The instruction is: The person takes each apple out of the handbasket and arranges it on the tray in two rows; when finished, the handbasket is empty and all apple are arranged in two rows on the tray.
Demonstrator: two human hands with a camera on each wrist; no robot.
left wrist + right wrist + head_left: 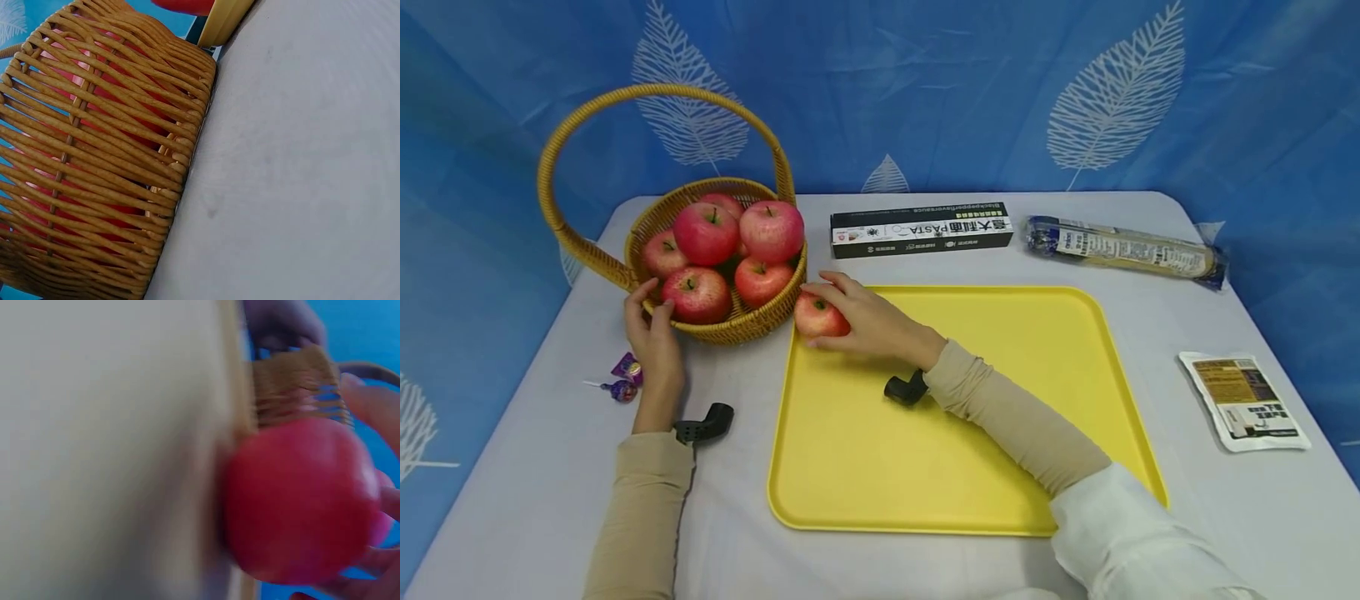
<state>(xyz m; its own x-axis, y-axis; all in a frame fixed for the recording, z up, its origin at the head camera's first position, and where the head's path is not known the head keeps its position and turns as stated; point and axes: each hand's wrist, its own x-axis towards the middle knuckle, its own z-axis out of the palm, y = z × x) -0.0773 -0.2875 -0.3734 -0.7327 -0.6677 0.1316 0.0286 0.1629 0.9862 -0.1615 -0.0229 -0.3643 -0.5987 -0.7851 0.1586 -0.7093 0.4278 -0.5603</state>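
Observation:
My left hand [657, 354] holds the near-left rim of a wicker basket [733, 332], thumb and fingers at its edge beside the foot of the arched handle. Several red apples are piled in the basket. With fingers and thumb around its sides, my right hand [883, 325] grips a single red apple [818, 315] at the far-left corner of the yellow tray [917, 467]. In the right wrist view that apple [300, 503] appears close to the tray's edge, with the basket behind it. The left wrist view is filled by the woven basket wall [100, 156] and white tabletop.
Behind the tray lies a black-and-white pasta box [921, 230], with a long wrapped package [1123, 248] to its right. A flat pouch [1243, 402] is at the right side. Left of the left wrist lie a lollipop [622, 390] and a small purple wrapper [627, 367]. Blue cloth hangs behind.

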